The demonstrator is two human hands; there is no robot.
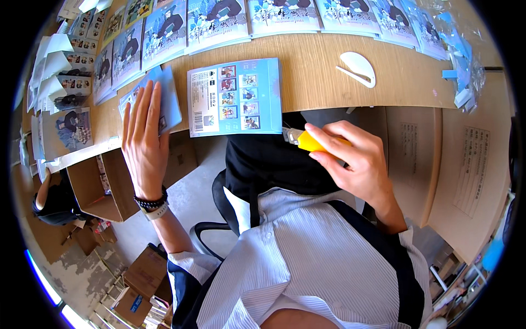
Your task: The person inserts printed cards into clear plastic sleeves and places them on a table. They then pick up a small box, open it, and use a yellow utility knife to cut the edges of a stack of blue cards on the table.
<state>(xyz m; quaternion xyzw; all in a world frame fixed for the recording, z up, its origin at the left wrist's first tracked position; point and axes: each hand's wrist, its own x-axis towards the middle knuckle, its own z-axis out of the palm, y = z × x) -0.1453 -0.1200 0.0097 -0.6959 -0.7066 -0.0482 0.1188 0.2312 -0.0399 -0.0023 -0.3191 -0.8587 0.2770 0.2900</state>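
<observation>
My right hand (350, 156) is closed around a yellow utility knife (311, 141). Its metal tip is at the lower right corner of a flat blue printed package (235, 98), which lies back side up and reaches over the table's front edge. The package shows a grid of small pictures and a barcode. My left hand (145, 131) rests with straight fingers on a pale blue printed packet (171, 98) to the left of it. Part of that packet is hidden under the palm and fingers.
Illustrated booklets or packets (216, 24) line the back of the wooden table (312, 71). A white curved plastic tool (359, 68) lies right of the package. Blue scraps and clear film (466, 71) hang at the right edge. Cartons (109, 186) stand below; another person (52, 200) is at far left.
</observation>
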